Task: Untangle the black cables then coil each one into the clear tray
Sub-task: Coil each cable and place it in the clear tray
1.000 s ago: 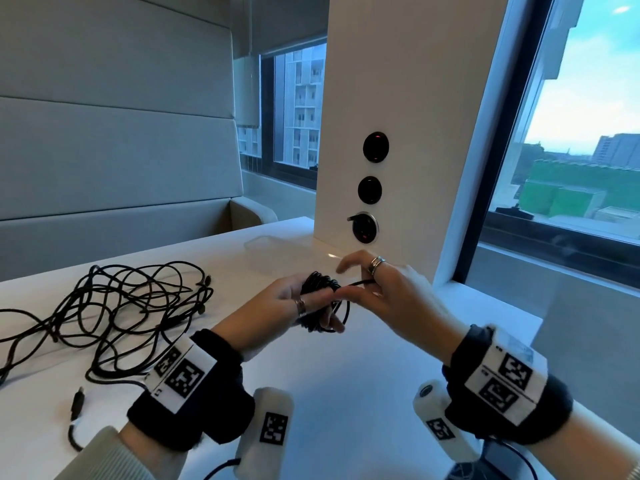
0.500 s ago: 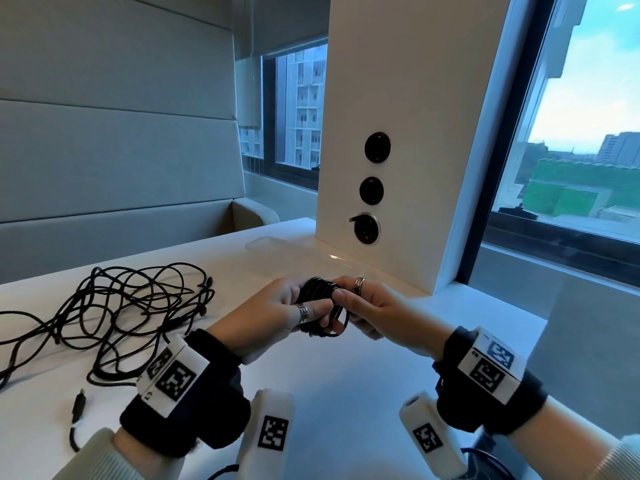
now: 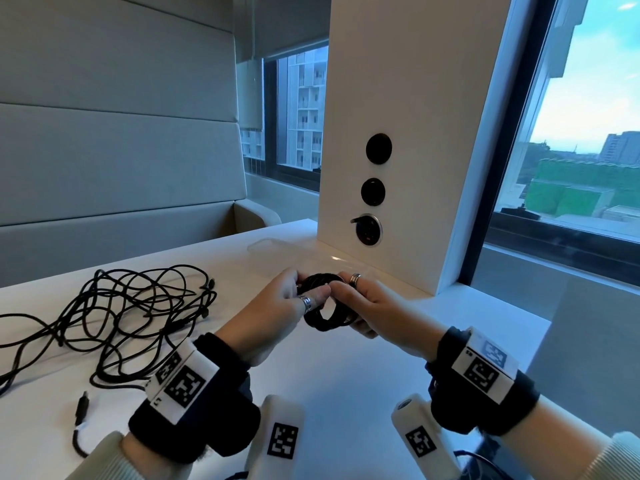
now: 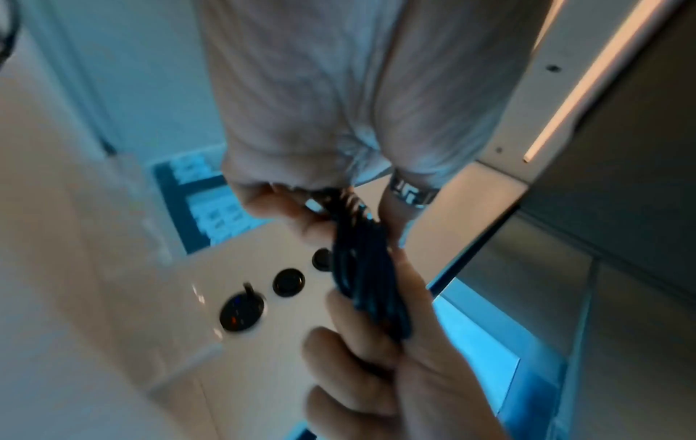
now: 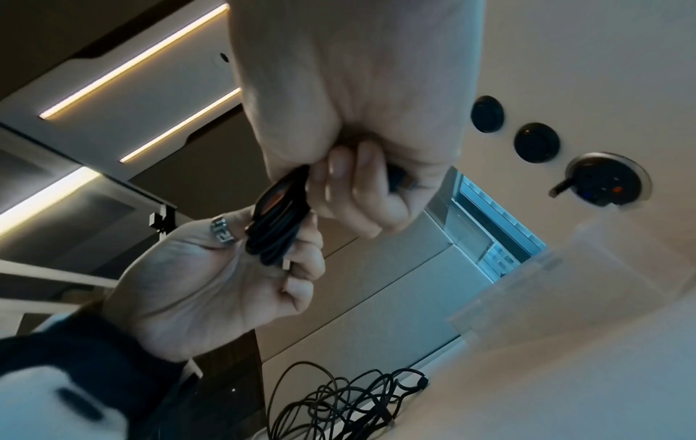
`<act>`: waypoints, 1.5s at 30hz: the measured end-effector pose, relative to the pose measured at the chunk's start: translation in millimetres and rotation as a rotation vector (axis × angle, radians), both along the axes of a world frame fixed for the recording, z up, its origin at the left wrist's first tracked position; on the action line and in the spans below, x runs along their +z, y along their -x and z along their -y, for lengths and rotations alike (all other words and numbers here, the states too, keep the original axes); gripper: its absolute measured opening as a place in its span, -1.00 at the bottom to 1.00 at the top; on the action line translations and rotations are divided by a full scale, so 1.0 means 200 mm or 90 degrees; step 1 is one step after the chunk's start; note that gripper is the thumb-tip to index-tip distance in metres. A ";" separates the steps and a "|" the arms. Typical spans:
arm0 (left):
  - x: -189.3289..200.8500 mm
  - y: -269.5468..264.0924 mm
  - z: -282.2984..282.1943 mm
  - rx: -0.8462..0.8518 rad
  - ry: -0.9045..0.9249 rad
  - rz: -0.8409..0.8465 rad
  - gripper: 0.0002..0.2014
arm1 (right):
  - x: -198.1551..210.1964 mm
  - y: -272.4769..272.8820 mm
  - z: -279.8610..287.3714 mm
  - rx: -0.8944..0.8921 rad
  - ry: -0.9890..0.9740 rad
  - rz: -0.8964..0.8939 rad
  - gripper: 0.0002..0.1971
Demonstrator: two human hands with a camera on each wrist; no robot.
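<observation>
A small coil of black cable hangs above the white table, held between both hands. My left hand pinches its left side with thumb and curled fingers. My right hand grips its right side, fingers curled round the loops. The left wrist view shows the coil running between the two hands. In the right wrist view the coil is clamped by both sets of fingers. A tangle of black cables lies on the table to the left. The clear tray sits just beyond the hands, near the pillar.
A white pillar with three round black sockets stands right behind the tray. A loose cable end with a plug lies at the front left. The table edge and a window are to the right.
My right hand, raised with spread fingers a second ago, has dropped and closed on the coil. The free cable end it was winding no longer sticks out.
</observation>
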State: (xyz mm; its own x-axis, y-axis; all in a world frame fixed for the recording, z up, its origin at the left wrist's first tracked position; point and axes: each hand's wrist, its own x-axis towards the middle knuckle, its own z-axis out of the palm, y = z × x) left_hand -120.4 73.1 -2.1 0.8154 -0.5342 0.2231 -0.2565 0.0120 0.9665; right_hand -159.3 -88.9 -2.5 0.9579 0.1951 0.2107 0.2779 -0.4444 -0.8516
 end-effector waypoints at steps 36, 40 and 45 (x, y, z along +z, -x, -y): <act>-0.04 -0.03 0.02 0.023 0.080 -0.111 -0.88 | -0.03 -0.01 -0.07 -0.243 0.064 0.318 -0.89; -0.03 -0.01 0.02 -0.011 0.079 -0.080 -0.86 | -0.04 -0.01 -0.07 -0.214 -0.067 0.222 -0.69; -0.01 0.00 0.01 -0.061 0.113 -0.067 -0.86 | -0.01 -0.02 -0.06 -0.019 -0.346 -0.081 -0.72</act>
State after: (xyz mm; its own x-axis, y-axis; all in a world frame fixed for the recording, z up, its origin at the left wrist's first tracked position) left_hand -120.2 71.3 -4.8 0.7864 -0.5702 0.2374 -0.1446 0.2038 0.9683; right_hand -156.0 -76.8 -5.2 0.9858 0.0634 0.1557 0.1518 0.0626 -0.9864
